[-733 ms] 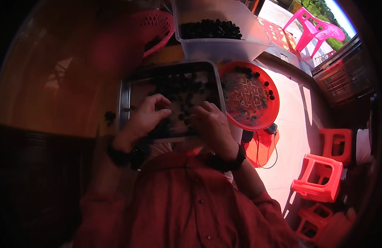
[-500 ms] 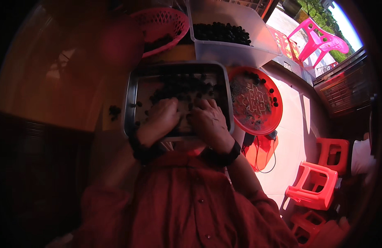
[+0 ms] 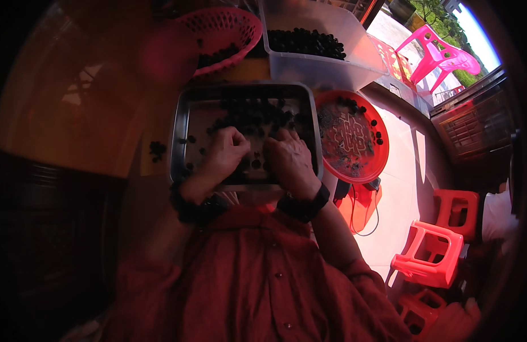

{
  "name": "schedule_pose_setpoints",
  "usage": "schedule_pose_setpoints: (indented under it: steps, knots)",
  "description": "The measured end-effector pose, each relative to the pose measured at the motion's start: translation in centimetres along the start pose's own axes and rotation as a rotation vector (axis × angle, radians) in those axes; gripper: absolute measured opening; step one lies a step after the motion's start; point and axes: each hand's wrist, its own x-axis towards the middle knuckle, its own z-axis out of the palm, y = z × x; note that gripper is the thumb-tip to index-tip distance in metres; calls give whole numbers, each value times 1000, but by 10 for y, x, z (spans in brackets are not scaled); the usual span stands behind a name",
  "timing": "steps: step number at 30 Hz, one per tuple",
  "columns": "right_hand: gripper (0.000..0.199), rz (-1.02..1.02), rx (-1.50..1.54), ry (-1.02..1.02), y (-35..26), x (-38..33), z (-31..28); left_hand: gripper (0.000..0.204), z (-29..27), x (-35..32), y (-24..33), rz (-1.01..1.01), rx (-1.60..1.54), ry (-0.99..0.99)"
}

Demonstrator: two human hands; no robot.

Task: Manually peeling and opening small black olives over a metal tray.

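Observation:
Both my hands work over a rectangular metal tray [image 3: 246, 85] that holds a heap of small, dark, round pieces [image 3: 255, 114]; their kind I cannot make out. My left hand [image 3: 224, 153] is closed over the tray's near half, thumb and forefinger pinched together; whatever it holds is too small to see. Beside it, my right hand [image 3: 293, 159] curls downward with its fingertips hidden among the dark pieces. A few loose pieces lie between the hands and along the tray's left side.
A red round tray [image 3: 382, 165] with dark pieces and crumbs stands right of the metal tray. Behind are a translucent plastic box [image 3: 326, 74] and a pink basket [image 3: 249, 28], both holding dark pieces. Red stools [image 3: 426, 268] stand at right; a small dark cluster [image 3: 157, 150] lies left.
My left hand has drawn slightly left, widening the gap between my hands and uncovering pieces there. My right hand stays in nearly the same place, its fingers bent further down.

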Motion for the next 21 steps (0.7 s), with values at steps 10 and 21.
schedule_pose_setpoints:
  steps: [10, 21]
  knots:
    - [15, -222, 145, 125, -9, 2, 14, 8, -24, -32, -3, -299, -977, -30]
    - [11, 15, 182, 40, -27, -4, 0, 14, -30, -48, -11, -256, -1282, -3]
